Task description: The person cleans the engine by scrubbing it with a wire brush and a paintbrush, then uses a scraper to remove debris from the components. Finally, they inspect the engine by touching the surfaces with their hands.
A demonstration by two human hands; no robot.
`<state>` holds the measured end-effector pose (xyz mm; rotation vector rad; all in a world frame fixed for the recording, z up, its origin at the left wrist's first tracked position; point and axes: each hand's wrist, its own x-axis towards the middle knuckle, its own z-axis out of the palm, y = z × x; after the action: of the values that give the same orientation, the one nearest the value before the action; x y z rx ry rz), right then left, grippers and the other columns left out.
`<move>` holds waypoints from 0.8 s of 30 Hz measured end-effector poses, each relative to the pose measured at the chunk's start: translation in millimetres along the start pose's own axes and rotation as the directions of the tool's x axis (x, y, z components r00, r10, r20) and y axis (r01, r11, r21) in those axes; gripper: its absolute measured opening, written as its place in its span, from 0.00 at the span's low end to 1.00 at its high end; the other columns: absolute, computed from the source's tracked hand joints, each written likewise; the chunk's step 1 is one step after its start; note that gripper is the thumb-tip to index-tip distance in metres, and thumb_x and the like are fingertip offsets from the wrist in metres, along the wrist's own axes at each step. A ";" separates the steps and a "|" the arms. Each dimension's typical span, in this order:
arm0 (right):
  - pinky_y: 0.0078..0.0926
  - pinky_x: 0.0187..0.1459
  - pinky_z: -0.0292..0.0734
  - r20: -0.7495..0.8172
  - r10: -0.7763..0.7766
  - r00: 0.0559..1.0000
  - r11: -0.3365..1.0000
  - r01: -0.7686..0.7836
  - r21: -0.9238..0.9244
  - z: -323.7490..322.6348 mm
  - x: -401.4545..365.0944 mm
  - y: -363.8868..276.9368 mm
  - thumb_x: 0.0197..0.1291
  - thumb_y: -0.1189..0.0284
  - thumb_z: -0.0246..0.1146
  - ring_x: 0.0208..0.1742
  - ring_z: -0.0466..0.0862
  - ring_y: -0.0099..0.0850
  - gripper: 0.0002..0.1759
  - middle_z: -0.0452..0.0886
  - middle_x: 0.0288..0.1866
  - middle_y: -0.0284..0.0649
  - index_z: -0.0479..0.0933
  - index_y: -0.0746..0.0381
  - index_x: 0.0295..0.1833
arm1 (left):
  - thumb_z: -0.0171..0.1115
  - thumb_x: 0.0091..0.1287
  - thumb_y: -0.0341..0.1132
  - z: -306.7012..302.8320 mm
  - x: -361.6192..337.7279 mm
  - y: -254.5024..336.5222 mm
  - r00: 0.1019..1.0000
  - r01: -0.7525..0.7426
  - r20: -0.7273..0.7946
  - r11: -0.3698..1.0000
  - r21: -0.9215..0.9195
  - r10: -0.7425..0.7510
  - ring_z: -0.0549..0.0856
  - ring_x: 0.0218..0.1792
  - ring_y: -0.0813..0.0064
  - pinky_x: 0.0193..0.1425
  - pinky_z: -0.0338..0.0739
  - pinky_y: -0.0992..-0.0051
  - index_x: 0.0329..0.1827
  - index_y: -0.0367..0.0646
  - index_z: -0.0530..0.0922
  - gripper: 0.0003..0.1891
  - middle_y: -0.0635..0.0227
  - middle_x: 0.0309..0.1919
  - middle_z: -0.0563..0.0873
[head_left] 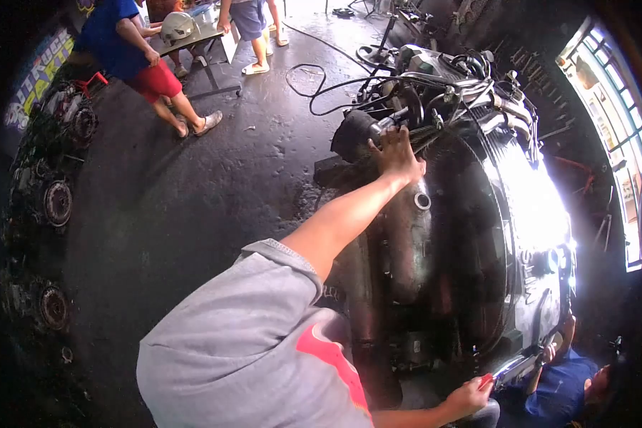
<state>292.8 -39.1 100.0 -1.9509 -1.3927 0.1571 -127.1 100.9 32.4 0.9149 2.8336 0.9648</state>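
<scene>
My left hand (398,158) reaches up over the vehicle's front, fingers spread on the dark metal beside a shiny cylindrical fitting (389,125). It rests there without gripping anything that I can see. Below its wrist, a large dull metal pipe (409,250) runs down next to a small metal ring (422,201). Down at the lower right, my right hand (467,399) is closed around a red-handled tool (486,381). The tool's far end is hard to separate from the shiny metal edge beyond it.
Cables and hoses (464,85) crowd the engine (435,64). A co-worker in a blue shirt (567,385) is low at the lower right, hands near the bright panel (542,292). People stand by a table (210,32) at the back. Round parts (57,203) line the left.
</scene>
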 end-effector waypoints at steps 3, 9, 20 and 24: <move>0.32 0.31 0.71 -0.021 -0.137 0.990 0.989 0.138 0.054 2.6 -15.8 21.8 0.54 0.73 0.51 0.27 0.77 0.38 0.20 0.79 0.34 0.52 0.71 0.73 0.52 | 0.61 0.48 0.51 -5.4 1.1 3.5 0.999 0.005 0.036 1.000 0.015 -0.005 0.53 0.67 0.59 0.66 0.42 0.42 0.65 0.44 0.51 0.43 0.57 0.64 0.57; 0.31 0.35 0.74 -0.057 -0.310 0.949 0.937 0.294 -0.190 8.2 6.1 0.4 0.54 0.74 0.52 0.32 0.79 0.40 0.18 0.78 0.36 0.54 0.72 0.73 0.49 | 0.61 0.48 0.50 -11.9 -1.5 2.2 0.999 -0.007 0.037 1.000 0.010 0.007 0.54 0.67 0.59 0.66 0.43 0.44 0.65 0.44 0.52 0.43 0.57 0.63 0.59; 0.32 0.41 0.71 0.074 -0.035 0.997 0.985 0.047 -0.168 -3.6 7.9 0.3 0.54 0.75 0.52 0.38 0.77 0.38 0.21 0.76 0.40 0.55 0.70 0.72 0.53 | 0.63 0.47 0.49 -3.9 1.2 1.6 1.000 -0.022 -0.016 1.000 -0.002 0.022 0.56 0.65 0.60 0.65 0.44 0.42 0.63 0.45 0.53 0.42 0.58 0.61 0.60; 0.28 0.26 0.70 -0.060 -0.170 0.984 0.983 0.173 0.058 17.9 -2.3 61.2 0.54 0.73 0.52 0.24 0.74 0.30 0.21 0.76 0.28 0.45 0.71 0.70 0.54 | 0.64 0.46 0.49 -6.9 0.5 2.9 1.000 -0.001 -0.021 1.000 -0.011 0.001 0.56 0.65 0.60 0.65 0.44 0.42 0.63 0.45 0.54 0.42 0.59 0.61 0.60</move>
<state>330.6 -41.8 48.6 -1.7614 -1.4938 0.0655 -127.3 99.2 39.7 0.9107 2.8420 0.9955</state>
